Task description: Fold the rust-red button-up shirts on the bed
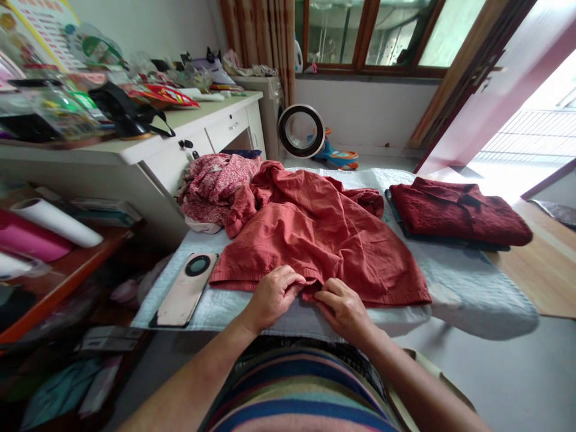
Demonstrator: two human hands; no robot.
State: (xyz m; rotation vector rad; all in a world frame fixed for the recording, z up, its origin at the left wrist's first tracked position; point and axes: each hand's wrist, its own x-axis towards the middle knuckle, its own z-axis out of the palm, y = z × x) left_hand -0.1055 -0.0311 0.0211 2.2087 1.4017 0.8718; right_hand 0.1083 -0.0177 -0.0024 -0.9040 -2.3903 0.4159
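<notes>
A rust-red jacket (315, 228) lies spread over the light-blue covered board, its hem toward me and its sleeves bunched at the far side. At the middle of the hem, my left hand (275, 295) pinches the edge between thumb and fingers. Just to its right, my right hand (344, 305) is closed on the neighbouring part of the same hem. Between the two hands the cloth is slightly lifted and folded. Left of the jacket rests a phone (182, 294), back side up, with a round camera ring.
A heap of pink patterned cloth (216, 183) sits at the far left of the board (472, 282). Folded dark-red clothing (454, 213) lies at the right. A cluttered white desk (189, 129) stands on the left; beyond is a washing machine with its round door (301, 131) open.
</notes>
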